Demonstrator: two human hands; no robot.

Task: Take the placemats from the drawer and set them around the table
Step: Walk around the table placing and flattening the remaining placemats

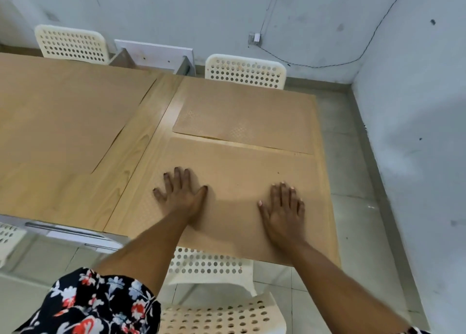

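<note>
A tan placemat [234, 162] lies flat on the near right part of the wooden table [141, 142]. My left hand [180, 192] and my right hand [283, 207] both rest palm down on it, fingers spread, holding nothing. Beyond it a second placemat [247, 114] lies at the far right edge. Two more placemats cover the left side, one far [68, 101] and one near [45, 192], overlapping each other. An open white drawer [153, 56] shows past the table's far edge; its inside is hidden.
White perforated chairs stand at the far left [70, 43], far right [245, 71], near side under my arms [209, 265] and close below me [222, 316]. Another drawer front with a metal handle [65, 230] sticks out at the near left. Grey walls close in on the right.
</note>
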